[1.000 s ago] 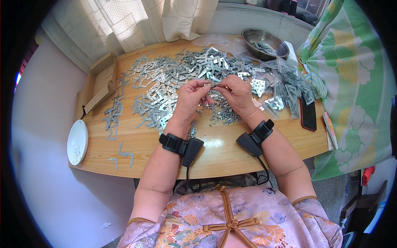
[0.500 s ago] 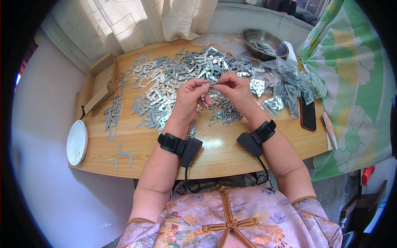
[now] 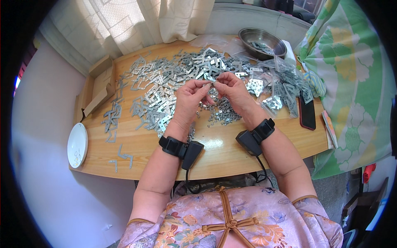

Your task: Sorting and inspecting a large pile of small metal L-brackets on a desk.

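The fingertips of my left hand (image 3: 191, 97) and my right hand (image 3: 234, 91) are pinched closed together on one small metal piece (image 3: 211, 82) (its exact kind I cannot tell). I hold it over the wooden table (image 3: 215, 153), near the flat brackets (image 3: 159, 93) and small loose hardware (image 3: 225, 112).

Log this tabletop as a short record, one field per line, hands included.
Left hand: fingertips pinched at a small piece, too small to identify
Right hand: fingertips at the same piece, meeting the left's
Beneath hands: nuts and screws, loose heap
Beyond and left: flat metal brackets, spread in a pile
Right side: clear bags of metal parts; dark phone
Far right: steel bowl, some parts inside
Left edge: cardboard box; white dish
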Demonstrator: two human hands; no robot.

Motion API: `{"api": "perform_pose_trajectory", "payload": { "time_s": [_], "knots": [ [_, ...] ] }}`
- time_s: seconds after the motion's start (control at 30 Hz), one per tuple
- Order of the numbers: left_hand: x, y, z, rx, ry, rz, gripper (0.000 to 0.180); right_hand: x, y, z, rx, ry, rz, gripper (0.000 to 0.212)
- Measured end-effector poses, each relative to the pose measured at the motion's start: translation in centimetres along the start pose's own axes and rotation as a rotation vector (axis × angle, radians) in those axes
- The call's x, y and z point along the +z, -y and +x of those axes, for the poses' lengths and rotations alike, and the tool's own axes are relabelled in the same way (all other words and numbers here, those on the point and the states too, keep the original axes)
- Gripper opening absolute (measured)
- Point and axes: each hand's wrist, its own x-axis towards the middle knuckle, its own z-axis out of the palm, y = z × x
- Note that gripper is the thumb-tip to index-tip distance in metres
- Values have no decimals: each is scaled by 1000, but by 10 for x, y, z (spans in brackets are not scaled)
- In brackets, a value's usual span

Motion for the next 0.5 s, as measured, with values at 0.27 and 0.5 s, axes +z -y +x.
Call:
{"api": "perform_pose_trajectory", "payload": {
  "time_s": [0.27,0.5],
  "knots": [
    [9,1,-2,90,-45,65,14,-4,2,-1,93,12,71,13],
    [17,0,-4,118,-83,114,15,5,-2,-1,-117,-86,-288,12]
  ]
}}
